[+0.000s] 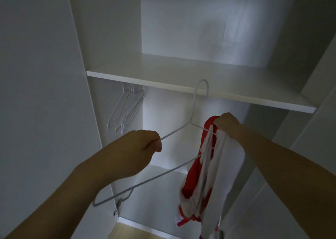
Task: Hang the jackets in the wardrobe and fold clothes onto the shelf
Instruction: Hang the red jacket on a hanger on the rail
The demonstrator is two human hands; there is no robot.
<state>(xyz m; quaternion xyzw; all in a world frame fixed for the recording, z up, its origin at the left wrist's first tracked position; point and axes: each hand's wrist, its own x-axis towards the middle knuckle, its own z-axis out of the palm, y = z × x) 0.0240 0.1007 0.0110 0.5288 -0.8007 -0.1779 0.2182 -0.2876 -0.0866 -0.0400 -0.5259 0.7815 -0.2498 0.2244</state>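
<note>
A white wire hanger (192, 115) is held up in front of the open wardrobe, its hook overlapping the front edge of the white shelf (163, 69). My left hand (143, 144) grips the hanger's left sloping arm. A red and white jacket (205, 173) hangs bunched from the hanger's right end. My right hand (227, 124) pinches the top of the jacket at that end. The hanging rail is hidden under the shelf.
Several empty white hangers (127, 109) hang at the left under the shelf. The wardrobe's left side panel (91, 75) and right door edge (312, 93) frame the opening. A lower white shelf edge (145, 226) and a strip of wooden floor (127, 233) show at the bottom.
</note>
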